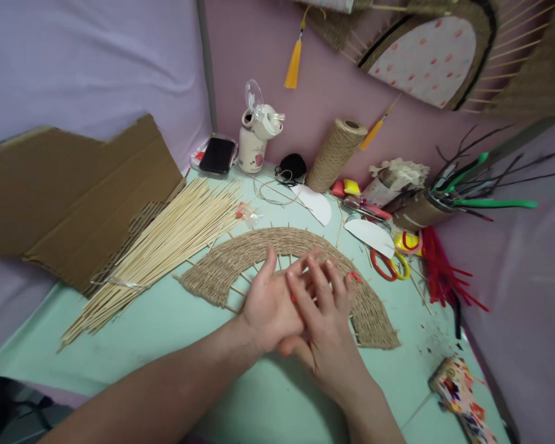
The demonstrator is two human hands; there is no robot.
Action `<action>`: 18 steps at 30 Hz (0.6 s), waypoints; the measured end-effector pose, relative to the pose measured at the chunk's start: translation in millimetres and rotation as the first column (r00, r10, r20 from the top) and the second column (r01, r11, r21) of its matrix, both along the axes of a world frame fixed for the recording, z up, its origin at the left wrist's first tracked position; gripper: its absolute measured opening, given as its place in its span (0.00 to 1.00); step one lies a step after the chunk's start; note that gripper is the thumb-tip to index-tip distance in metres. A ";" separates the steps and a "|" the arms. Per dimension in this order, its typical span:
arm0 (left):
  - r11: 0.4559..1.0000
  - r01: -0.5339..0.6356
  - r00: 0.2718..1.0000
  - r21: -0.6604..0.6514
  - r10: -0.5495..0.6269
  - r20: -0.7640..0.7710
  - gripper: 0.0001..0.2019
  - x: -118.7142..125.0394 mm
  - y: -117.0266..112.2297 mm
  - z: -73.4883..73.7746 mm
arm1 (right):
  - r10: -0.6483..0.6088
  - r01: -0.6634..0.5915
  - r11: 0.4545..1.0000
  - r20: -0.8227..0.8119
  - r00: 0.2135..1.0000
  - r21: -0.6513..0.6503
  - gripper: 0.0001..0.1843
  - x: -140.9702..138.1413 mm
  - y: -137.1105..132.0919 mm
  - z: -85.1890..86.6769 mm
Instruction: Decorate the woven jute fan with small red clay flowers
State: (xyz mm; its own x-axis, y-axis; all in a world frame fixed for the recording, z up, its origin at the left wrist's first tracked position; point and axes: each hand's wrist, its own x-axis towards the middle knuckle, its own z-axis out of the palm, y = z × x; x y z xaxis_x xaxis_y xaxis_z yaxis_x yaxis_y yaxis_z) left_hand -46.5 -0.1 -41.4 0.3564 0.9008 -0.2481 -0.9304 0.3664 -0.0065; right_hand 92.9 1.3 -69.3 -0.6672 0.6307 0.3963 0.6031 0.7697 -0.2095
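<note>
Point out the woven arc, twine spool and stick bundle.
Woven arc [287, 239]: head view, upper middle of the curved band.
Twine spool [334, 155]: head view, side of the wound twine.
Stick bundle [169, 243]: head view, middle of the sticks.

Single head-worn camera looked forward and down from near side, close above surface [166, 330], facing far wall [254, 52].

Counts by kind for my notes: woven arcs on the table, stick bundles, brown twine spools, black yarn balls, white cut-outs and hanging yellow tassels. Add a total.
Woven arc: 1
Stick bundle: 1
Brown twine spool: 1
Black yarn ball: 1
White cut-outs: 2
Yellow tassels: 2
Total: 8
</note>
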 end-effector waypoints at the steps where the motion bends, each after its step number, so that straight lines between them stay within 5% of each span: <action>1: 1.000 0.021 1.000 -0.008 -0.021 0.011 0.36 1.8 -0.9 -1.0 | 0.021 -0.021 1.000 0.011 1.000 -0.001 0.46 -1.8 -1.7 0.8; 9: 0.999 -0.039 0.998 0.026 0.040 -0.044 0.34 -2.1 2.1 -1.1 | 0.067 -0.067 0.998 -0.064 0.996 -0.012 0.47 1.7 -3.2 0.3; 18: 0.995 -0.081 0.993 0.061 0.086 -0.085 0.32 -8.9 5.2 -2.6 | 0.094 -0.093 0.995 -0.049 0.994 0.029 0.37 2.7 -4.4 2.7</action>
State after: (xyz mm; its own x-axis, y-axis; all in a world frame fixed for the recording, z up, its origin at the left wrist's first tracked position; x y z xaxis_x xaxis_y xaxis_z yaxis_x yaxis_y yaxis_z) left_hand -55.4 5.1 -44.0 0.2590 0.9400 -0.2222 -0.9538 0.2852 0.0945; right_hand 95.6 -3.0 -66.6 -0.7016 0.5551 0.4467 0.5174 0.8280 -0.2161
